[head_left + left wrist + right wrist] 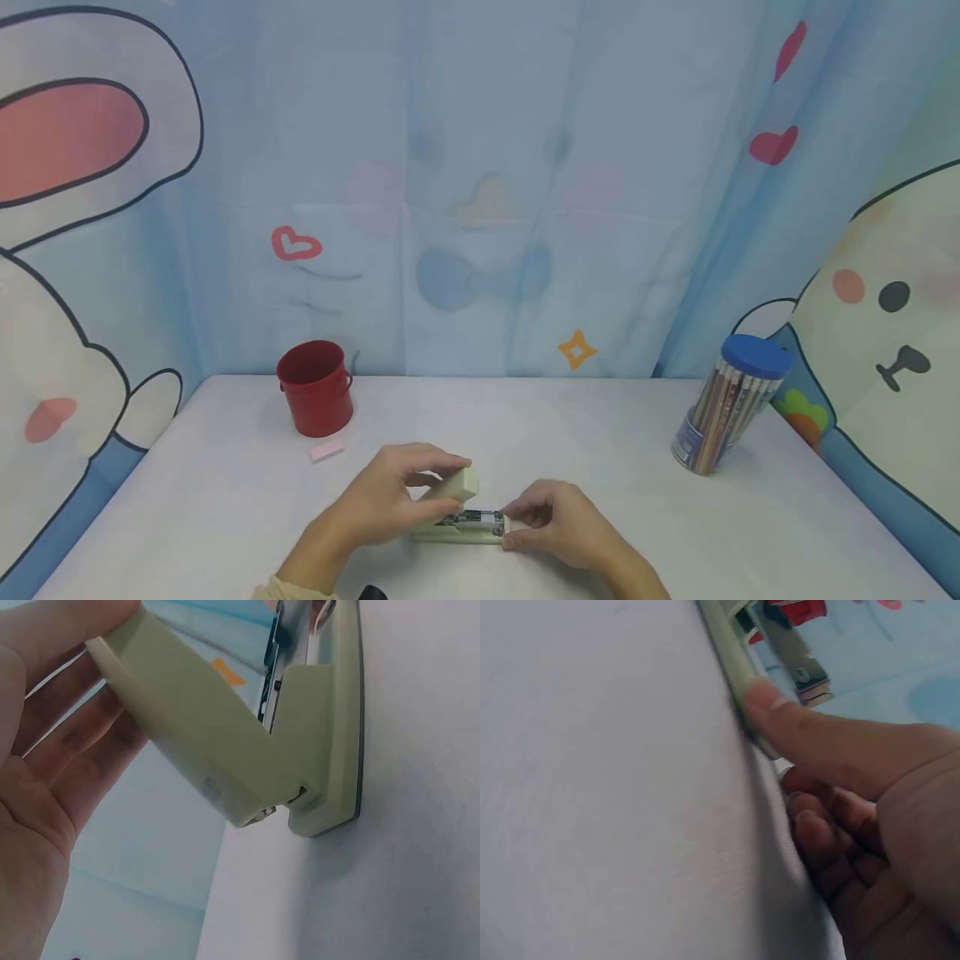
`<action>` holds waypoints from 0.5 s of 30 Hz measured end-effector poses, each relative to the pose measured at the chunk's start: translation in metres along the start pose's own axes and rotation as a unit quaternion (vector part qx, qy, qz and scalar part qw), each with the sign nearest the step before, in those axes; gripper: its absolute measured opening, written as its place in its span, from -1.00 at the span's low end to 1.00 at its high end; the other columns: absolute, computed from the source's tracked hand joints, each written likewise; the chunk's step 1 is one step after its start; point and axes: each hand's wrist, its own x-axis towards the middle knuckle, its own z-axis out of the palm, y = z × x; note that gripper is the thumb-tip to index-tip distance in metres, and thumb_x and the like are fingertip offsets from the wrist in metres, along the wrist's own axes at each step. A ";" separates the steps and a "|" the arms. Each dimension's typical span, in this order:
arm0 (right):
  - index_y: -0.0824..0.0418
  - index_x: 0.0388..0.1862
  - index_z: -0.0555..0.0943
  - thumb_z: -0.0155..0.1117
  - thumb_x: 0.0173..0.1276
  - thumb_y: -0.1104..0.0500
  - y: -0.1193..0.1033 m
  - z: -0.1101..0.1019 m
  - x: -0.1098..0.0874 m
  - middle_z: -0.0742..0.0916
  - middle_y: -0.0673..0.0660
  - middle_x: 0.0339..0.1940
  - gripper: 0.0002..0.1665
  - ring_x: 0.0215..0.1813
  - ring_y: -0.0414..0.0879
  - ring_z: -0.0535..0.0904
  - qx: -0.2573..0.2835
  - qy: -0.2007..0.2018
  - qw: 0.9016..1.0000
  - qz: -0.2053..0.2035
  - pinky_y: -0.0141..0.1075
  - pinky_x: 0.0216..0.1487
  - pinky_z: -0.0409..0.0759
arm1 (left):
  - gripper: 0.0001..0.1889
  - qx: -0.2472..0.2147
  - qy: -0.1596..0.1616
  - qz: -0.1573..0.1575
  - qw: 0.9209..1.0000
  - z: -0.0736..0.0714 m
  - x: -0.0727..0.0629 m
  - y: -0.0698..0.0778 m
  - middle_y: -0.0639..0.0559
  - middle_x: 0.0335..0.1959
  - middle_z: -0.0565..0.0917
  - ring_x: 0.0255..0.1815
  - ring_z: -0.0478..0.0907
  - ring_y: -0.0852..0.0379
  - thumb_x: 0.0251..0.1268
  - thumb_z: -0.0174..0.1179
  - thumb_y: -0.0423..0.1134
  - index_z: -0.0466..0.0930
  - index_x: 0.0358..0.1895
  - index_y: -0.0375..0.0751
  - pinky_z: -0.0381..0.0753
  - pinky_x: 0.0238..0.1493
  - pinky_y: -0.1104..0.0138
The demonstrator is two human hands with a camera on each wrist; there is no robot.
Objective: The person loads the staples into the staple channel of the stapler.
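A pale green stapler [459, 534] lies on the white table with its top cover [199, 727] swung up at an angle from the base. My left hand [390, 493] holds the raised cover between thumb and fingers. The metal staple channel [480, 518] is exposed, and a spring shows beside it in the left wrist view. At the stapler's front end, my right hand [558, 525] grips the base, its thumb [802, 724] along the near edge. In the right wrist view the other fingers curl below the thumb. Whether staples lie in the channel I cannot tell.
A red bucket [317, 392] stands at the back left, with a small pink block [327, 451] in front of it. To the right is a clear, blue-lidded jar of pencils [723, 417]. A printed curtain [480, 167] hangs behind the table [225, 500].
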 end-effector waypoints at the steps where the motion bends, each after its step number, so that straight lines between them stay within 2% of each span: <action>1: 0.09 -0.21 0.79 0.66 0.05 0.01 0.000 0.000 0.000 0.68 -0.10 -0.36 -0.66 -0.34 -0.19 0.53 -0.004 -0.003 1.000 -0.007 -0.37 -0.34 0.57 | -0.58 0.003 0.000 0.001 1.000 0.001 0.000 0.000 0.02 -0.02 0.73 -0.01 0.68 0.13 0.21 0.46 -0.28 0.67 0.14 -0.26 0.70 -0.06 0.28; 7: 0.10 -0.19 0.79 0.63 0.09 0.00 -0.002 0.000 0.001 0.67 -0.11 -0.35 -0.66 -0.33 -0.21 0.53 -0.012 -0.008 1.000 -0.016 -0.37 -0.31 0.57 | -0.58 0.018 0.001 0.007 1.000 0.005 0.001 0.000 0.04 -0.03 0.73 -0.03 0.68 0.15 0.21 0.46 -0.29 0.67 0.14 -0.25 0.71 -0.09 0.31; 12: 0.09 -0.21 0.79 0.65 0.06 0.00 0.000 0.000 -0.001 0.68 -0.11 -0.36 -0.66 -0.33 -0.20 0.54 -0.005 -0.004 1.000 -0.008 -0.37 -0.31 0.58 | -0.60 0.031 -0.001 0.023 0.999 0.011 0.002 -0.001 0.03 -0.03 0.73 -0.04 0.67 0.16 0.23 0.44 -0.29 0.67 0.14 -0.24 0.71 -0.09 0.32; 15: 0.07 -0.22 0.79 0.66 0.04 0.00 0.001 0.000 -0.001 0.68 -0.11 -0.36 -0.66 -0.33 -0.19 0.54 0.000 -0.004 1.000 -0.003 -0.37 -0.32 0.57 | -0.61 0.057 -0.005 0.044 0.997 0.015 0.003 -0.002 0.04 -0.03 0.73 -0.04 0.66 0.20 0.23 0.45 -0.29 0.68 0.13 -0.23 0.70 -0.06 0.32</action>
